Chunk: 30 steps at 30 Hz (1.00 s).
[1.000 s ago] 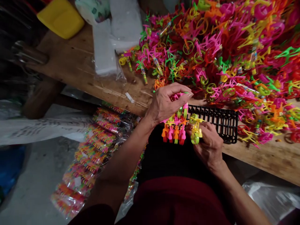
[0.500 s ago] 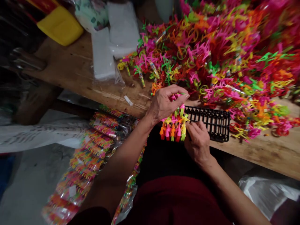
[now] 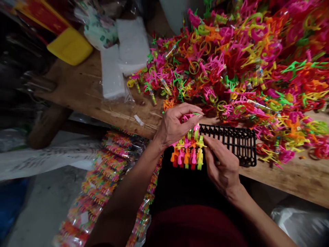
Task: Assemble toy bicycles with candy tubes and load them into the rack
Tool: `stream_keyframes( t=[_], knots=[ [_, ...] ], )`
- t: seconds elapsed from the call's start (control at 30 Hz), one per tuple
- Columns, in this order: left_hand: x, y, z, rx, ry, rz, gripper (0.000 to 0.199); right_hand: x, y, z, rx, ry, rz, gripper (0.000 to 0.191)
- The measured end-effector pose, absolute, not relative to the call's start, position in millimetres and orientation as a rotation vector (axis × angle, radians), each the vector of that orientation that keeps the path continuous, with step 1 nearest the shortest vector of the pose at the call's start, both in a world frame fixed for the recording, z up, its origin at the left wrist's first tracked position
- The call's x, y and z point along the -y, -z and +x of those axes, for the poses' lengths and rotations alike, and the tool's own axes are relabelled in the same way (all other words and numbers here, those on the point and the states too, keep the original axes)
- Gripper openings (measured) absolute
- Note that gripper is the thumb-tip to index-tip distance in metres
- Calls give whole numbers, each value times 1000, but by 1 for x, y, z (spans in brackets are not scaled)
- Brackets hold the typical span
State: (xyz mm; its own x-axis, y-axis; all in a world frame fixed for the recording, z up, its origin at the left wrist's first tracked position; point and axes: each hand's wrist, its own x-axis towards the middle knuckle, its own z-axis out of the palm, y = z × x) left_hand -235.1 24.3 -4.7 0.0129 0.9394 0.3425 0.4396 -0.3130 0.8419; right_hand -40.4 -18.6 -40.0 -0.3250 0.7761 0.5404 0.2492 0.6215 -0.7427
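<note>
My left hand [image 3: 174,125] arches over a compact bunch of small plastic toy bicycles [image 3: 189,156] in pink, orange, yellow, green and red. Its thumb and fingers close on the top of the bunch, which hangs in rows at the table's front edge. My right hand [image 3: 223,166] is closed at the right side of the bunch, its fingertips by a yellow toy. What sits between those fingers is hidden. Just behind the right hand, a black plastic rack [image 3: 241,145] with slotted bars lies on the wooden table [image 3: 290,181].
A big heap of loose toy pieces [image 3: 218,65] covers the table's back and right. White plastic bags [image 3: 111,77] and a yellow scoop-like object [image 3: 70,46] lie at left. Bagged toys [image 3: 102,181] hang or lie below the table edge, left of my lap.
The view has shifted, so everything sits lower in the picture. My left hand keeps its grip on the bunch. My right hand's fingers have straightened somewhat beside the yellow toy.
</note>
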Motion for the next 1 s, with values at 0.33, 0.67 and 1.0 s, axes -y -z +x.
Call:
stream_keyframes(
  t=[0.33,0.67,1.0],
  knots=[
    [-27,13,-239,-1266,-1387,1601,33,17,46,-44,1859,-693,-882,39],
    [26,-42,-234,-1701,-1217,2105,30,-17,14,25,1976,-141,-1036,34],
    [43,-22,-211,-1665,-745,2569,26,-86,29,46,2006,196,-1226,16]
  ],
)
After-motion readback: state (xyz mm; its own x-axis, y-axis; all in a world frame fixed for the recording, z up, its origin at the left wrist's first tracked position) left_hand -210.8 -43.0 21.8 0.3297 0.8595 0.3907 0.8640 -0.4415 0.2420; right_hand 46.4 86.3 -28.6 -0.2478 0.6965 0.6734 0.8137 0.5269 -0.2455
